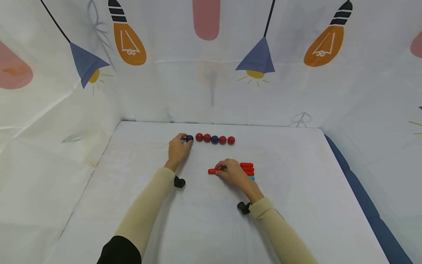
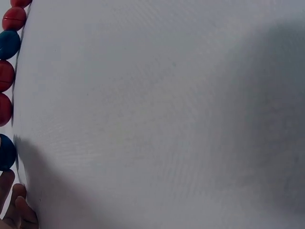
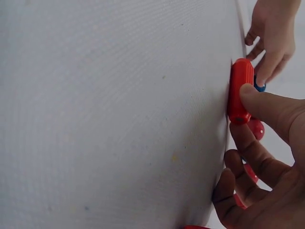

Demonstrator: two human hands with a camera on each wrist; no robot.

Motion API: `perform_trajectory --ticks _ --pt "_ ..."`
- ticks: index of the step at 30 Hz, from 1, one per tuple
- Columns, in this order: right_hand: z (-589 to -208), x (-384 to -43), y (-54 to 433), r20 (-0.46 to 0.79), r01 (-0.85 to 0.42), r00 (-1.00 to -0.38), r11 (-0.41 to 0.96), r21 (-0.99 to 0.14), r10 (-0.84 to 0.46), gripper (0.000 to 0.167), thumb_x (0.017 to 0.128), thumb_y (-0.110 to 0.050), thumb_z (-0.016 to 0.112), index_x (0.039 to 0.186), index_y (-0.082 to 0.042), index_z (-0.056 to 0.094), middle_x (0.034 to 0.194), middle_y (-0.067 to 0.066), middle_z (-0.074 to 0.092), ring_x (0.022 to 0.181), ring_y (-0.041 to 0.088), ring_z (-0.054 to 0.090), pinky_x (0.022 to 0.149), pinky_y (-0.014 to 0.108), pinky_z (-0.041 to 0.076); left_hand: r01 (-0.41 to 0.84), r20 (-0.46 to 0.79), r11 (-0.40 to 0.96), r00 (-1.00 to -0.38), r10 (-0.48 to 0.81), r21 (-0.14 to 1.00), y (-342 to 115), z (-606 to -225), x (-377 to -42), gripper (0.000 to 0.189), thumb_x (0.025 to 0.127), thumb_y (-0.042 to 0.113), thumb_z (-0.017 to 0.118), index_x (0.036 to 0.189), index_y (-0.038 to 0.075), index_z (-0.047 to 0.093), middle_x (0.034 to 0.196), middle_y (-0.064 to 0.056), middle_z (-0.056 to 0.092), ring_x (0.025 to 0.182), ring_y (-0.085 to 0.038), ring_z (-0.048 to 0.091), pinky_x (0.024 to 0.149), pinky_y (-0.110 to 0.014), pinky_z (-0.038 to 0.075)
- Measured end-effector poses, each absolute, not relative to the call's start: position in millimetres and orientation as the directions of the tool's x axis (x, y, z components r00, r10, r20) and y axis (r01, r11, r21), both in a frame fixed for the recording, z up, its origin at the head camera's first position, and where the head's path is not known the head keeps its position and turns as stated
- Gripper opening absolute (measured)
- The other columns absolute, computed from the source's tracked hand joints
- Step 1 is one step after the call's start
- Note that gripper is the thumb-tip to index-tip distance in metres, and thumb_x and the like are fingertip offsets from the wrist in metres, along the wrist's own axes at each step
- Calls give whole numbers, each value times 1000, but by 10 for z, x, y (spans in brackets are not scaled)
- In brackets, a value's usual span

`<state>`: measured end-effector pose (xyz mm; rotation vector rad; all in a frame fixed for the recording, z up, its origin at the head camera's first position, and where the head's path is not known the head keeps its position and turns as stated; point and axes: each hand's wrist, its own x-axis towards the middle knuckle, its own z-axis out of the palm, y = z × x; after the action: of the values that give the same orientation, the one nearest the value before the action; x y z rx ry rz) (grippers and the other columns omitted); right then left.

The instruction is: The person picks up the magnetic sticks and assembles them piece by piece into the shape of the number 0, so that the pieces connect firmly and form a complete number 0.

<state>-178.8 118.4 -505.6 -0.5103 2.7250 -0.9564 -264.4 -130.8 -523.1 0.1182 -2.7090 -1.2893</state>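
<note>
At the left end of a row of balls, my left hand (image 1: 178, 149) pinches a dark blue ball (image 1: 189, 138) between thumb and index finger. In the left wrist view a fingertip meets that blue ball (image 2: 6, 152) at its lower side. My right hand (image 1: 234, 174), nearer me and to the right, pinches a red cylinder (image 1: 211, 171) lying sideways. Ridges run along this red cylinder (image 3: 240, 88) in the right wrist view; the thumb presses its side and the index fingertip is at its near end. The other fingers are loosely curled.
Right of the held ball, red balls (image 1: 206, 138) and another blue ball (image 1: 214, 139) continue the row. Beside my right hand lie several red cylinders (image 1: 247, 165) and a light blue one (image 1: 252, 178), partly hidden. The white table (image 1: 296, 165) meets a patterned cloth (image 1: 211, 91) behind.
</note>
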Motion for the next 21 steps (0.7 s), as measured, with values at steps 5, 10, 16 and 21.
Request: perform_trajectory --ticks 5,10,16,21 --pt "-5061 -1794 1172 -85 -248 -919 733 -634 -385 15 94 -17 76 108 -14 78 103 4 73 99 22 62 94 43 53 0 93 618 -989 -119 786 -1332 -5220 -2626 41 96 25 71 131 5 65 125 -18 69 111 -33 64 98 -48 49" --pt "-5063 -1784 1173 -101 -233 -922 743 -627 -374 17 94 -18 76 110 -14 78 106 4 74 101 22 62 94 42 54 17 85 649 -994 -73 761 -1335 -5182 -2617 41 97 28 70 132 8 64 127 -15 70 98 -28 63 90 -43 51" --pt "-5072 -1786 1169 -98 -243 -919 746 -620 -381 17 94 -18 76 111 -13 78 106 5 74 100 22 62 94 42 54 52 109 650 -993 -49 758 -1296 -5112 -2557 39 97 29 71 129 8 66 123 -14 71 102 -30 63 92 -43 52" --pt "-5065 -1789 1167 -105 -227 -923 747 -625 -369 18 94 -18 76 112 -13 78 107 5 74 102 22 62 95 42 54 75 136 627 -989 -50 776 -1257 -5069 -2498 38 96 29 73 127 8 67 119 -13 72 102 -30 62 88 -42 53"
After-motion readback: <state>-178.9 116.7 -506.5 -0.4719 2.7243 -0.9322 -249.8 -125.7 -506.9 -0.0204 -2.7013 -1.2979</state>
